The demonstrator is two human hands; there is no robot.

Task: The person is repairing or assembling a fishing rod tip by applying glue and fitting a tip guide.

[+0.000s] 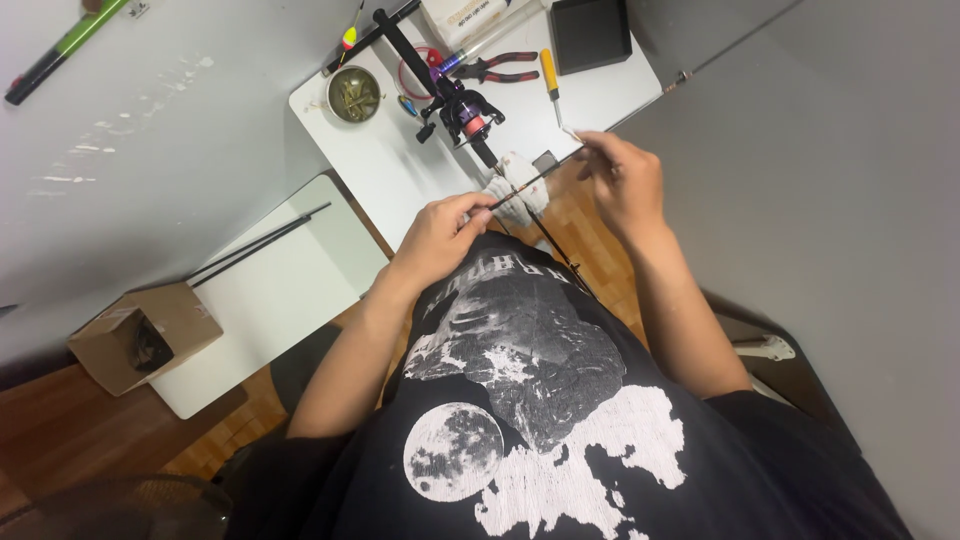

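My left hand [440,232] pinches the near end of a thin dark rod section [535,180] in front of my chest. Farther along, my right hand [625,180] grips the same rod, which runs on as a long thin shaft toward the upper right. A fishing rod handle with a black and pink spinning reel [462,110] lies across the white table [390,170], its butt passing under my hands. A white cloth [520,190] lies at the table edge just behind the rod.
On the table sit a round tin of small parts [354,94], red-handled pliers [500,68], a yellow-handled tool [549,75], a black box [590,32] and a float [350,38]. A lower white surface [270,300] holds dark rods and an open cardboard box [140,335].
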